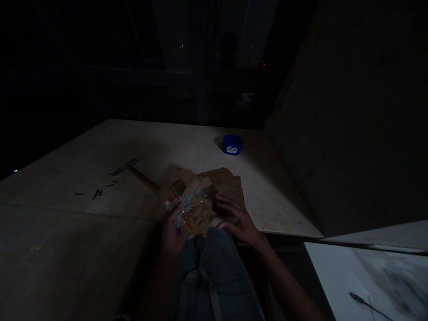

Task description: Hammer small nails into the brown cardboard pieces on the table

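Note:
My left hand (173, 232) is closed on the near left edge of a torn, crumpled piece of cardboard (197, 211) covered with shiny clear tape, held above my lap. My right hand (239, 220) is beside its right side with fingers stretched and apart. A small pale rounded thing (216, 221) shows by my right thumb, too dim to name. Beneath and behind lies a flat brown corrugated cardboard sheet (229, 183) on the table. A hammer (142, 177) with a wooden handle lies to the left, its handle end reaching toward the cardboard.
Several small dark nails or screws (97, 193) lie scattered on the pale table (160, 138) at left. A blue plastic container (233, 145) with a white label stands at the back. A dark panel (351, 133) rises on the right. A cable (363, 301) lies on a white surface lower right.

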The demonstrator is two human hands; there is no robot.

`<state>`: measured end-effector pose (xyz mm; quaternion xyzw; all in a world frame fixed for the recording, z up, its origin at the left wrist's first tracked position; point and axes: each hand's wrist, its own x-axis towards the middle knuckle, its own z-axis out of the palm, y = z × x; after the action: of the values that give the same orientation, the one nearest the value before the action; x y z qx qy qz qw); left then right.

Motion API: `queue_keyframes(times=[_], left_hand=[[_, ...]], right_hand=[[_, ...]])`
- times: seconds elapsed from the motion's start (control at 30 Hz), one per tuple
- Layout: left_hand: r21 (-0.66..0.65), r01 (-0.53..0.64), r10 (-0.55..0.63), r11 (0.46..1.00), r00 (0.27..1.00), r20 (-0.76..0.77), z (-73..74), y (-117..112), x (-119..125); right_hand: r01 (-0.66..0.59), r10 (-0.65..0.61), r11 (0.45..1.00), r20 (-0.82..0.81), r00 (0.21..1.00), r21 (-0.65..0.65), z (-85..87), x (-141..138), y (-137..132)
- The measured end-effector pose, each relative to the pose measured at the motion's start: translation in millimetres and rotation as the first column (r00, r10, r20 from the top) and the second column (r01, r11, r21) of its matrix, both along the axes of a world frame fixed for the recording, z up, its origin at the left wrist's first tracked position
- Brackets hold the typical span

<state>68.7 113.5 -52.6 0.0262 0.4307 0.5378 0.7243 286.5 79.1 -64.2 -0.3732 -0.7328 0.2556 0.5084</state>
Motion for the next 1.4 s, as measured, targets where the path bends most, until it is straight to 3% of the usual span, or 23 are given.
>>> queue_keyframes(times=[0.07, 0.1, 0.17, 0.23, 0.33, 0.4, 0.47, 0.53, 0.67, 0.8, 0.93, 1.1, 1.4], left_hand=[[-0.004, -0.052, 0.052, 0.999, 0.998, -0.020, -4.0, 4, -12], [0.007, -0.076, 0.076, 0.997, 0.997, -0.011, -6.2, 6, -17], [0.053, -0.098, 0.096, 0.994, 0.994, 0.049, -11.9, 10, -23], [0.102, -0.102, 0.088, 0.990, 0.988, 0.126, -18.7, 13, -25], [0.144, -0.080, 0.044, 0.986, 0.970, 0.238, -28.7, 19, -23], [0.160, -0.057, 0.006, 0.985, 0.953, 0.302, -34.7, 25, -20], [0.198, -0.041, -0.034, 0.979, 0.931, 0.364, -40.8, 30, -20], [0.252, -0.028, -0.085, 0.967, 0.902, 0.424, -48.1, 35, -23], [0.322, -0.006, -0.157, 0.947, 0.864, 0.479, -63.8, 40, -36], [0.342, -0.011, -0.154, 0.940, 0.878, 0.453, -68.7, 40, -48], [0.345, -0.013, -0.148, 0.938, 0.887, 0.438, -61.4, 40, -51], [0.343, 0.013, -0.169, 0.939, 0.887, 0.429, -56.6, 41, -53], [0.385, -0.027, -0.156, 0.922, 0.887, 0.435, -73.5, 39, -61]], right_hand=[[0.206, -0.218, 0.966, -0.067, 0.974, -0.155, -6.4, 18, 21], [0.330, -0.360, 0.912, -0.089, 0.929, -0.242, -10.5, 27, 33], [0.470, -0.497, 0.807, 0.020, 0.868, -0.357, -17.4, 43, 57], [0.549, -0.490, 0.733, 0.248, 0.835, -0.401, -19.4, 54, 77], [0.669, -0.421, 0.640, 0.555, 0.717, -0.379, -14.7, 59, 100], [0.696, -0.414, 0.588, 0.586, 0.696, -0.412, -11.3, 58, 110], [0.677, -0.433, 0.555, 0.527, 0.731, -0.484, -10.4, 57, 118], [0.634, -0.444, 0.549, 0.453, 0.773, -0.545, -11.2, 58, 123], [0.495, -0.460, 0.587, 0.239, 0.855, -0.640, -9.2, 70, 121], [0.363, -0.495, 0.618, 0.015, 0.869, -0.697, 0.1, 92, 108], [0.203, -0.538, 0.619, -0.222, 0.813, -0.759, 7.6, 116, 93], [0.126, -0.618, 0.691, -0.492, 0.614, -0.711, 10.3, 130, 71], [0.186, -0.664, 0.686, -0.502, 0.554, -0.703, -1.7, 110, 38]])
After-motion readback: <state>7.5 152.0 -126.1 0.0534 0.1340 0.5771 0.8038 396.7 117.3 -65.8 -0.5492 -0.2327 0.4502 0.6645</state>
